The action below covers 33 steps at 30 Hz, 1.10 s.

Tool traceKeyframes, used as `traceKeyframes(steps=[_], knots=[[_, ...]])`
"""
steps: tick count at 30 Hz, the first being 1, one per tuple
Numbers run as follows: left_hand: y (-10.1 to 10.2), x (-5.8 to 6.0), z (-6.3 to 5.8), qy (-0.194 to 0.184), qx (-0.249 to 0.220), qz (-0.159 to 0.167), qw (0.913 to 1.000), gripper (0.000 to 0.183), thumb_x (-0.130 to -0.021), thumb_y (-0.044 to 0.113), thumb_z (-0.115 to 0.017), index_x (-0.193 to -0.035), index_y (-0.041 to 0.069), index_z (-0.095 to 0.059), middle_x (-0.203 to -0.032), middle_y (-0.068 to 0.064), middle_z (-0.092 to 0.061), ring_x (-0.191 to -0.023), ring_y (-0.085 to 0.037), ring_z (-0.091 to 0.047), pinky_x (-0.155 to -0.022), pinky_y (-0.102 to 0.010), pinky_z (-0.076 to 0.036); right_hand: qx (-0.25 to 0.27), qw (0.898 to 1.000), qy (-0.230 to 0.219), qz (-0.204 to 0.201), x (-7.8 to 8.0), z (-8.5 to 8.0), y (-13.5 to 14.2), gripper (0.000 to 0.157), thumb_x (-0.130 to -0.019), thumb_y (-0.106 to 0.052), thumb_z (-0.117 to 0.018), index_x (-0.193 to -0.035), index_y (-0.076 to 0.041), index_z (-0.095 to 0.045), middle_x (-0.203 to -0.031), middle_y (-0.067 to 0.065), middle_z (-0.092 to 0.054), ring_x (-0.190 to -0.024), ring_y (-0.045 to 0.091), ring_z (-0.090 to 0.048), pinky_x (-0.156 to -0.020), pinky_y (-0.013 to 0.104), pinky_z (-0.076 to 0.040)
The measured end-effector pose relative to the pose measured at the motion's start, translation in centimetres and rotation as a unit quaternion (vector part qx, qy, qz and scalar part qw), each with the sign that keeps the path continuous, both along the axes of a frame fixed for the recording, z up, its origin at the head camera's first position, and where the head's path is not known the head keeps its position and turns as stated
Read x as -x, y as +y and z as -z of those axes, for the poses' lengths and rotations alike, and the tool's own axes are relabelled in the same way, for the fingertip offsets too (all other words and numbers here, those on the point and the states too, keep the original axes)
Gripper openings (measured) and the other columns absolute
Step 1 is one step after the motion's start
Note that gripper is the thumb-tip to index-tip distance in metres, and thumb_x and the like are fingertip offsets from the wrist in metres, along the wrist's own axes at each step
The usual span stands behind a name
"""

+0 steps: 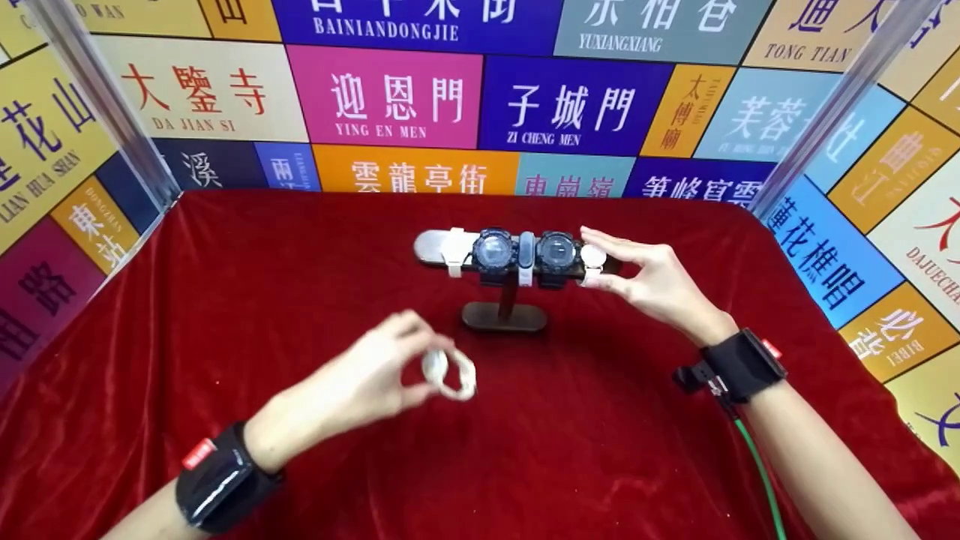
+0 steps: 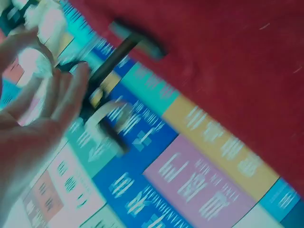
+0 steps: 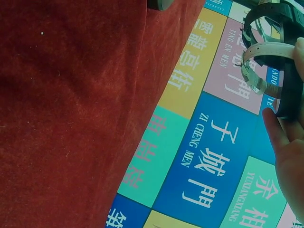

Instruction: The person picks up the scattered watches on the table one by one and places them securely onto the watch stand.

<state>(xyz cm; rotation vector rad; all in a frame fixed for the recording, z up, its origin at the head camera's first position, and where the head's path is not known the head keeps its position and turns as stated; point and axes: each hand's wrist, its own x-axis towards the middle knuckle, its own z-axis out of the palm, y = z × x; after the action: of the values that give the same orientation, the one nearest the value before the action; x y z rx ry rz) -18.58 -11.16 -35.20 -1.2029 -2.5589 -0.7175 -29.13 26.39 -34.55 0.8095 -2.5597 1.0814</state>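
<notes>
Out in front of the stand, my left hand (image 1: 375, 367) pinches a white wristwatch (image 1: 454, 373) between thumb and fingers, its strap forming a loop. That watch is blurred in the left wrist view. My right hand (image 1: 656, 281) is at the right end of the watch stand (image 1: 506, 319), fingers above and thumb below, gripping a white watch with a round face (image 1: 593, 257) there. In the right wrist view, a pale strap (image 3: 268, 51) hangs round the bar beside the thumb; the fingers are partly out of frame.
On the bar sit two black watches (image 1: 494, 251) with a slim band (image 1: 526, 251) between them, and another white watch (image 1: 455, 249) towards the left end. Red cloth (image 1: 300, 270) covers the table. Clear upright panels and colourful printed sign walls (image 1: 386, 97) stand around it.
</notes>
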Motion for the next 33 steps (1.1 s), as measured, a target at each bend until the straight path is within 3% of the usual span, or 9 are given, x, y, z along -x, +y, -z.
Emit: traceKeyframes(steps=[7,15,19,25,33], knots=[[-0.1,0.4,-3.3,0.093,-0.006,-0.074,0.9929,0.043,-0.077,0.008,-0.085,-0.118,0.004,-0.072,-0.098,-0.012,-0.058,-0.094,-0.025,-0.058,-0.081,-0.032,-0.057,0.000,1.000,0.006,0.002,0.0,0.1,0.2,0.061,-0.080,-0.022,-0.084,-0.137,-0.021,-0.062,-0.141,-0.003,-0.061,-0.133,0.016,-0.056,-0.107,0.005,-0.037],[-0.6,1.3,-5.2,0.130,0.003,-0.100,0.9866,0.043,-0.079,0.004,-0.082,-0.121,0.004,-0.072,-0.101,-0.016,-0.058,-0.099,-0.029,-0.058,-0.078,-0.036,-0.061,0.001,1.000,0.004,-0.001,-0.1,0.2,0.3,0.061,-0.080,-0.020,-0.084,-0.137,-0.019,-0.062,-0.141,-0.003,-0.061,-0.134,0.017,-0.055,-0.108,0.006,-0.037],[-0.9,2.3,-5.7,0.125,0.008,-0.111,0.9859,0.042,-0.079,0.001,-0.080,-0.121,0.001,-0.071,-0.100,-0.017,-0.056,-0.099,-0.032,-0.057,-0.078,-0.037,-0.060,0.000,1.000,0.002,0.005,-0.1,0.2,0.3,0.061,-0.080,-0.022,-0.084,-0.137,-0.020,-0.062,-0.141,-0.004,-0.061,-0.134,0.017,-0.055,-0.107,0.006,-0.037],[-1.5,4.2,-5.8,0.071,0.026,-0.138,0.9875,0.046,-0.081,-0.001,-0.078,-0.126,-0.002,-0.068,-0.101,-0.020,-0.055,-0.103,-0.034,-0.055,-0.084,-0.039,-0.058,-0.002,1.000,-0.002,0.004,-0.1,0.2,0.2,0.060,-0.081,-0.022,-0.083,-0.137,-0.020,-0.062,-0.142,-0.004,-0.060,-0.134,0.016,-0.055,-0.107,0.006,-0.037],[-2.4,6.8,-6.1,0.049,0.043,-0.158,0.9853,0.047,-0.082,-0.004,-0.075,-0.128,-0.004,-0.065,-0.103,-0.023,-0.055,-0.104,-0.037,-0.053,-0.087,-0.043,-0.056,0.006,1.000,0.001,-0.004,0.0,0.1,0.1,0.061,-0.081,-0.021,-0.083,-0.137,-0.022,-0.062,-0.142,-0.003,-0.060,-0.134,0.015,-0.055,-0.108,0.007,-0.038]])
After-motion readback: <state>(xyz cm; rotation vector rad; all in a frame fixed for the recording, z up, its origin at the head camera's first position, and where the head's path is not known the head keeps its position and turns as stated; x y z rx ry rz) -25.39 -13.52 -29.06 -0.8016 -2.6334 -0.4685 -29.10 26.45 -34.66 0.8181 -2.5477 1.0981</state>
